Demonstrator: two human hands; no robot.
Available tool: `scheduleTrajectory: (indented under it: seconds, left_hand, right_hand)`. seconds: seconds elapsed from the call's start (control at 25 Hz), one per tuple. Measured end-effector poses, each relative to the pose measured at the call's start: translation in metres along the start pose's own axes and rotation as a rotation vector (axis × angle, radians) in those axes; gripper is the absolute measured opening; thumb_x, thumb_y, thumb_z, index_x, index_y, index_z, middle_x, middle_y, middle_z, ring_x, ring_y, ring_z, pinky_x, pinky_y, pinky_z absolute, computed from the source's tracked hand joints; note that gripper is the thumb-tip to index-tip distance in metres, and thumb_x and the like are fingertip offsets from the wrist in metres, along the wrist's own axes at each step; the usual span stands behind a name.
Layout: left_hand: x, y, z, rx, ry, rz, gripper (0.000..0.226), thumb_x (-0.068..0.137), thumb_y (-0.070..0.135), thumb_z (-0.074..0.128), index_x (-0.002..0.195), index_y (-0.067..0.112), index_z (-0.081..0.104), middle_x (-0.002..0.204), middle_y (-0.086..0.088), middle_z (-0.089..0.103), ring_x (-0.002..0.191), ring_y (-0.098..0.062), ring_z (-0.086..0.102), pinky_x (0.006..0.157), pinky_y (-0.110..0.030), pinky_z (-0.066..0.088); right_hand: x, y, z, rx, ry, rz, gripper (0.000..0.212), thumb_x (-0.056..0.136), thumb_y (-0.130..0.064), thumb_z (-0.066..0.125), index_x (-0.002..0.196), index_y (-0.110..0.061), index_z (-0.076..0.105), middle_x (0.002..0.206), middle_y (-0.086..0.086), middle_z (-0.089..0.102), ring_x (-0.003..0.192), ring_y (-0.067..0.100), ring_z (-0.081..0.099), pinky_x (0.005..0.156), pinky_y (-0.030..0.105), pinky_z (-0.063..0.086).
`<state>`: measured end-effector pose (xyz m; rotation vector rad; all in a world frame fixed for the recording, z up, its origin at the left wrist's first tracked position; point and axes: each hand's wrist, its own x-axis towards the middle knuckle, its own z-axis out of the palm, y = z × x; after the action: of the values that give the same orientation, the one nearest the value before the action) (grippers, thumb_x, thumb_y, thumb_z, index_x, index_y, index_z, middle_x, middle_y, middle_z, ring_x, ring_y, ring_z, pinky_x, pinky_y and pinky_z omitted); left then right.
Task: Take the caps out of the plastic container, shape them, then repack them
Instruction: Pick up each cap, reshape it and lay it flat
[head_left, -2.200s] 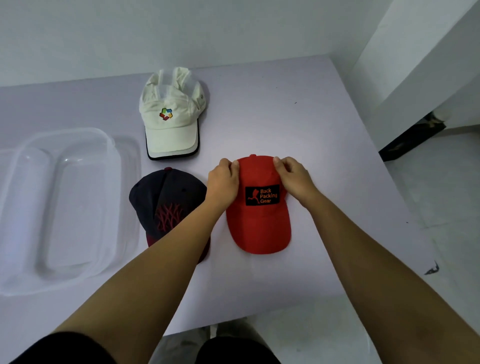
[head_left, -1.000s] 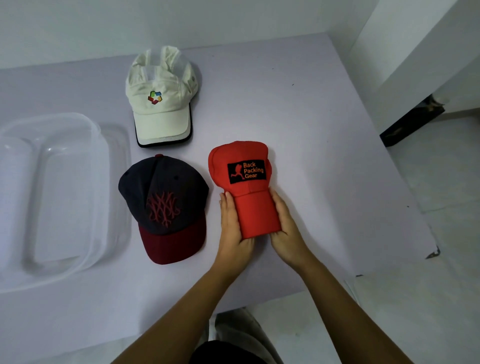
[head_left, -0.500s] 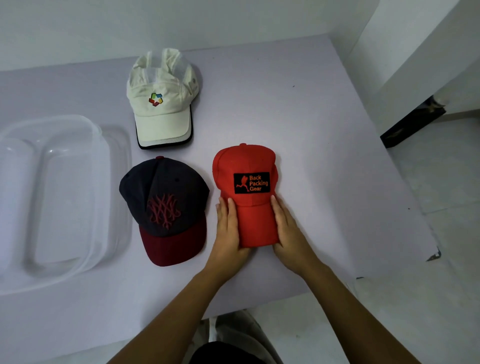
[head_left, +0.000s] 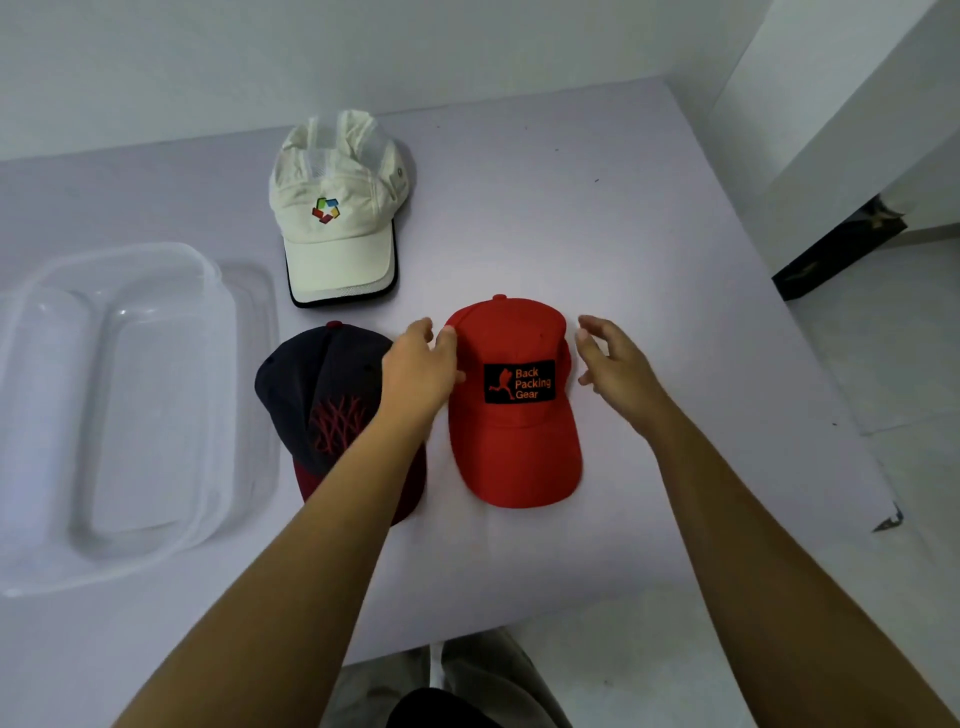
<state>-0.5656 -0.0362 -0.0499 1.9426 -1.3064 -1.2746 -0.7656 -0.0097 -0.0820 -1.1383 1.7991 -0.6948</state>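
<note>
A red cap (head_left: 511, 447) with a black "Back Packing Gear" patch lies flat on the table, brim toward me. My left hand (head_left: 418, 371) is at the left side of its crown, fingers spread, thumb touching the fabric. My right hand (head_left: 615, 366) hovers just right of the crown, fingers apart and holding nothing. A navy cap (head_left: 317, 384) with a maroon brim lies to the left, partly under my left forearm. A cream cap (head_left: 337, 228) lies farther back. The clear plastic container (head_left: 171, 395) stands at the left.
The pale table (head_left: 649, 249) ends at its front edge near my body and at a right edge, beyond which the floor shows. A white wall runs along the back. A dark object (head_left: 836, 249) lies on the floor at the right.
Both hands have left the red cap's brim, which has flattened out, and have moved up to either side of the crown. The other caps and the container have not moved.
</note>
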Motion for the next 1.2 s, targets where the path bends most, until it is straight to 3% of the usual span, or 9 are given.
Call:
scheduleTrajectory:
  seconds: [0.08, 0.16, 0.32, 0.48, 0.64, 0.72, 0.84, 1.0, 1.2]
  left_hand:
    - [0.018, 0.003, 0.001, -0.058, -0.121, -0.134, 0.028, 0.100, 0.030, 0.040, 0.108, 0.010, 0.058, 0.075, -0.005, 0.064, 0.058, -0.014, 0.059, 0.061, -0.029, 0.049]
    - [0.028, 0.001, 0.003, -0.071, -0.141, -0.159, 0.030, 0.100, 0.028, 0.039, 0.111, 0.005, 0.055, 0.071, -0.006, 0.061, 0.057, -0.012, 0.057, 0.063, -0.027, 0.053]
    - [0.028, 0.002, 0.003, -0.006, -0.122, -0.098, 0.034, 0.100, 0.030, 0.039, 0.119, 0.004, 0.050, 0.073, -0.002, 0.059, 0.057, -0.010, 0.058, 0.072, -0.030, 0.054]
    - [0.034, 0.023, -0.036, 0.133, -0.052, 0.128, 0.039, 0.098, 0.027, 0.041, 0.130, 0.007, 0.046, 0.083, 0.002, 0.062, 0.062, -0.014, 0.064, 0.077, -0.029, 0.052]
    - [0.073, 0.036, -0.109, 0.336, 0.087, 0.253, 0.032, 0.094, 0.019, 0.044, 0.116, 0.008, 0.064, 0.114, -0.009, 0.068, 0.096, -0.027, 0.066, 0.090, -0.034, 0.050]
    - [0.098, 0.028, -0.137, 0.543, 0.042, 0.198, 0.035, 0.095, 0.017, 0.044, 0.125, 0.008, 0.060, 0.128, -0.012, 0.062, 0.116, -0.031, 0.056, 0.100, -0.036, 0.043]
    - [0.121, 0.010, -0.153, 0.596, -0.027, 0.131, 0.043, 0.096, 0.014, 0.042, 0.137, 0.003, 0.042, 0.142, -0.017, 0.047, 0.128, -0.032, 0.045, 0.103, -0.035, 0.035]
    - [0.131, -0.010, -0.151, 0.447, -0.152, 0.085, 0.048, 0.090, -0.002, 0.040, 0.138, -0.002, 0.033, 0.144, -0.020, 0.039, 0.130, -0.034, 0.040, 0.101, -0.037, 0.035]
    - [0.151, -0.025, -0.149, 0.526, -0.213, 0.190, 0.093, 0.080, 0.003, 0.057, 0.151, 0.013, -0.002, 0.155, -0.018, 0.009, 0.138, -0.036, 0.020, 0.111, -0.041, 0.025]
  right_hand:
    - [0.010, -0.004, 0.006, 0.032, -0.132, 0.043, 0.036, 0.099, -0.040, 0.037, 0.127, -0.020, 0.049, 0.116, -0.002, 0.057, 0.091, 0.014, 0.059, 0.076, 0.024, 0.049]
    - [0.016, -0.002, 0.010, 0.077, -0.155, 0.065, 0.030, 0.098, -0.039, 0.039, 0.110, -0.017, 0.055, 0.100, -0.003, 0.058, 0.085, 0.014, 0.054, 0.068, 0.020, 0.042]
    - [0.024, 0.002, 0.008, -0.010, 0.011, 0.013, 0.027, 0.094, -0.036, 0.050, 0.103, -0.013, 0.058, 0.109, 0.002, 0.059, 0.091, 0.017, 0.055, 0.079, 0.027, 0.044]
    - [0.035, -0.027, -0.001, -0.167, 0.174, -0.129, 0.022, 0.091, -0.023, 0.057, 0.111, -0.014, 0.056, 0.122, 0.006, 0.051, 0.079, 0.012, 0.056, 0.067, 0.013, 0.040]
    - [0.051, -0.086, 0.024, -0.244, 0.137, -0.368, 0.023, 0.090, -0.015, 0.055, 0.113, -0.015, 0.058, 0.122, 0.004, 0.048, 0.098, 0.012, 0.053, 0.076, 0.011, 0.038]
    - [0.063, -0.113, 0.059, -0.298, 0.025, -0.462, 0.025, 0.090, -0.014, 0.055, 0.115, -0.014, 0.058, 0.122, 0.004, 0.049, 0.104, 0.011, 0.051, 0.084, 0.014, 0.036]
    - [0.081, -0.138, 0.120, -0.452, -0.162, -0.464, 0.047, 0.090, -0.017, 0.055, 0.135, -0.011, 0.043, 0.143, 0.010, 0.037, 0.130, 0.021, 0.039, 0.104, 0.023, 0.029]
    - [0.100, -0.134, 0.180, -0.637, -0.317, -0.306, 0.098, 0.081, -0.015, 0.065, 0.149, -0.010, -0.006, 0.159, 0.013, -0.012, 0.147, 0.028, 0.002, 0.117, 0.037, 0.018]
    - [0.113, -0.137, 0.202, -0.715, -0.203, -0.354, 0.078, 0.091, -0.014, 0.048, 0.148, -0.003, -0.005, 0.158, 0.020, 0.001, 0.145, 0.032, 0.016, 0.114, 0.041, 0.026]
